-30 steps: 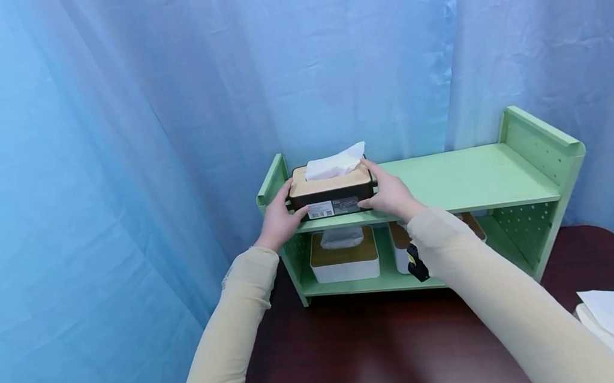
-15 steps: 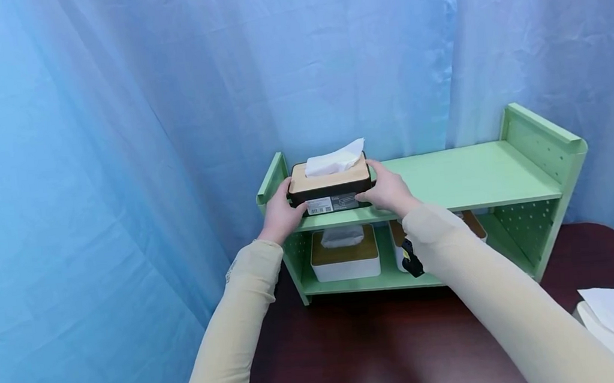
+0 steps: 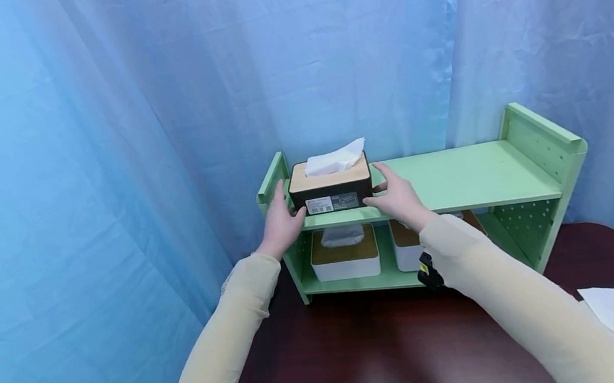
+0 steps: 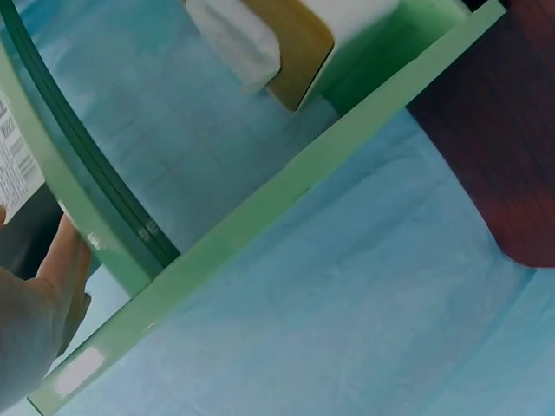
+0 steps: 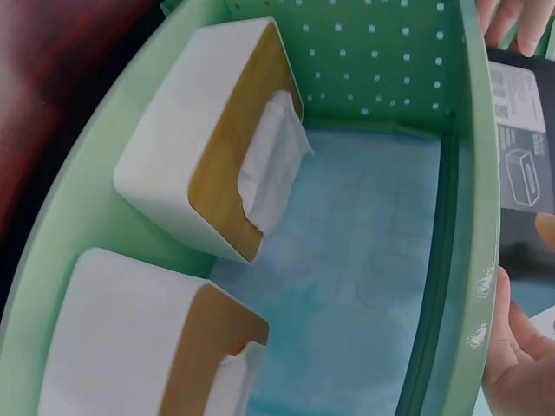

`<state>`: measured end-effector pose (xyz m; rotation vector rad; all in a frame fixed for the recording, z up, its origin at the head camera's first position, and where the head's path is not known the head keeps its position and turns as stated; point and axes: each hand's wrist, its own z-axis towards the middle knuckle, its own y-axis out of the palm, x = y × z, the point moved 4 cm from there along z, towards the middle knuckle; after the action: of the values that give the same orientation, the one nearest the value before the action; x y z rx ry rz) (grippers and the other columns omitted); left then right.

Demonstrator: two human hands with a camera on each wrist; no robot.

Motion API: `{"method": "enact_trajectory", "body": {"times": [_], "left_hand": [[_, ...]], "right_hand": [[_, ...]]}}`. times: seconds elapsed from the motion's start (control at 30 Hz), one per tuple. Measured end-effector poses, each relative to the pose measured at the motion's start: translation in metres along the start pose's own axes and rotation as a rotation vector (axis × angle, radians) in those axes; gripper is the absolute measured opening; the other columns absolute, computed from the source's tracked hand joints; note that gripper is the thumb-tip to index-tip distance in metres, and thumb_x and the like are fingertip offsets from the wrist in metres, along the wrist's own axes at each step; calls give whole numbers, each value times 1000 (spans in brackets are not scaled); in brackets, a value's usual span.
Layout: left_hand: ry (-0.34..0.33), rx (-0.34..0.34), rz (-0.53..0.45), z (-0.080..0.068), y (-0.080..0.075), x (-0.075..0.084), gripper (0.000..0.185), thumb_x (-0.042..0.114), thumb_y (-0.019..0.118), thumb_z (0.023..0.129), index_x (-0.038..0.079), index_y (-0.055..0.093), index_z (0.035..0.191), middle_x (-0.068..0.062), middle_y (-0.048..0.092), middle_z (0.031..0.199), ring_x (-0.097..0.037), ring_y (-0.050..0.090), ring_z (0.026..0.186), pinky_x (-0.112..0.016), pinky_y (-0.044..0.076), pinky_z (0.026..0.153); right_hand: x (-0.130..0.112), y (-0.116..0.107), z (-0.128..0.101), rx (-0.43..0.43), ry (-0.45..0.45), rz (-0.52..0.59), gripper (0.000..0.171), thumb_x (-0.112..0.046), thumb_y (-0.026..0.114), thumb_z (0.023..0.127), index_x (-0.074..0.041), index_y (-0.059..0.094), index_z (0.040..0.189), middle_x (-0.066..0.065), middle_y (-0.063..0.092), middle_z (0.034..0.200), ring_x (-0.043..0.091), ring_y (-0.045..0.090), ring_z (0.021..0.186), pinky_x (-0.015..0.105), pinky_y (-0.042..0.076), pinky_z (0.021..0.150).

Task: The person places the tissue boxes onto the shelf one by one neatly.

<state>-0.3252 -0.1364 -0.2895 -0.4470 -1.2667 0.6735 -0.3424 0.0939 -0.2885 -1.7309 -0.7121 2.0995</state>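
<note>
Blue curtain backdrop, dark red worktop (image 3: 379,348), green shelf unit (image 3: 463,176) on it. Black tissue box (image 3: 331,194) sits top shelf, left end. Your left hand (image 3: 280,223) and right hand (image 3: 401,197) flank it, fingers relaxed, straight, tips touching box sides. Two white tissue boxes (image 3: 345,260) below.

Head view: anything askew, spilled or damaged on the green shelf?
Nothing stands out. The black tissue box sits square at the left end of the top shelf, left hand and right hand beside it. Two white tissue boxes stand upright below.
</note>
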Motion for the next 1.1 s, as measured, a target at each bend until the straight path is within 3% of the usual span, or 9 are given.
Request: {"method": "enact_trajectory", "body": {"times": [0.13, 0.3, 0.57, 0.9, 1.1], "left_hand": [[51, 8, -4, -9, -1, -5, 77, 15, 57, 94, 14, 8, 153, -20, 31, 149, -34, 54, 119, -43, 51, 89], [193, -20, 100, -24, 4, -9, 73, 14, 57, 93, 9, 15, 152, -20, 36, 143, -31, 55, 114, -41, 50, 91], [384, -8, 181, -45, 9, -22, 66, 17, 62, 91, 10, 29, 148, -13, 39, 147, -30, 44, 130, -46, 40, 103], [496, 95, 200, -62, 21, -31, 55, 14, 65, 87, 4, 46, 138, -15, 54, 134, -34, 44, 130, -50, 37, 104], [520, 108, 178, -74, 36, -34, 54, 14, 65, 86, 5, 48, 136, -12, 56, 132, -30, 51, 123, -45, 41, 101]], "right_hand": [[4, -3, -10, -30, -41, 17, 78, -16, 60, 92, -10, 12, 153, 28, 52, 128, 41, 56, 111, 48, 48, 87], [12, -7, -22, -84, -77, 42, 77, -18, 59, 93, -11, 12, 153, 26, 50, 133, 40, 51, 120, 50, 45, 95], [23, -9, -37, -92, -168, 17, 70, -15, 59, 93, -7, 20, 151, 24, 51, 134, 38, 50, 123, 51, 42, 99], [31, 0, -64, -59, -381, -161, 65, -8, 64, 89, -2, 33, 146, 22, 51, 133, 38, 48, 123, 53, 43, 96], [49, 5, -79, -93, -390, -144, 62, -5, 64, 88, -2, 37, 144, 20, 53, 130, 34, 58, 112, 49, 48, 91]]}}
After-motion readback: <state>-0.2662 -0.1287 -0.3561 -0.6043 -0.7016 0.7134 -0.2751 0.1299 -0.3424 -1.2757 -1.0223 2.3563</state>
